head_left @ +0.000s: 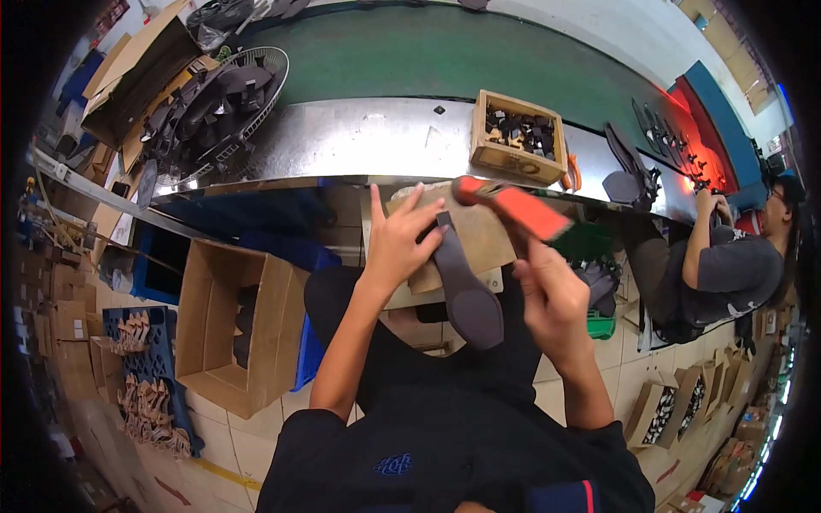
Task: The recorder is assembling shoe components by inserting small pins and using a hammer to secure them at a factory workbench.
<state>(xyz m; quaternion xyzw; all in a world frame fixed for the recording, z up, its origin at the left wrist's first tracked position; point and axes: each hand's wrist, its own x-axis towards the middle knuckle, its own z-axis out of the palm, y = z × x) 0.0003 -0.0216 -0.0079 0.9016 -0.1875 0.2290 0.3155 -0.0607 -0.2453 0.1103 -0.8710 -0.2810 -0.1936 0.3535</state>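
A dark grey shoe sole point(472, 306) lies bottom up, its narrow heel end on a worn tan block point(483, 235) before my knees, and its broad toe end hanging toward my lap. My left hand point(398, 239) pinches the heel end between thumb and forefinger, the other fingers spread upward. A small dark piece point(443, 219) shows at those fingertips. My right hand point(554, 291) is closed round the handle of a hammer point(522, 210). Its orange-red head, with a dark round face, is held over the block, just right of the heel end.
Beyond the block runs a metal bench edge point(368, 137) beside a green belt point(368, 56). On it stand a wooden box point(522, 167) of small dark pieces, orange-handled pliers point(572, 173) and a basket point(278, 68) of dark soles. An open carton point(231, 385) sits left; a co-worker point(735, 265) sits right.
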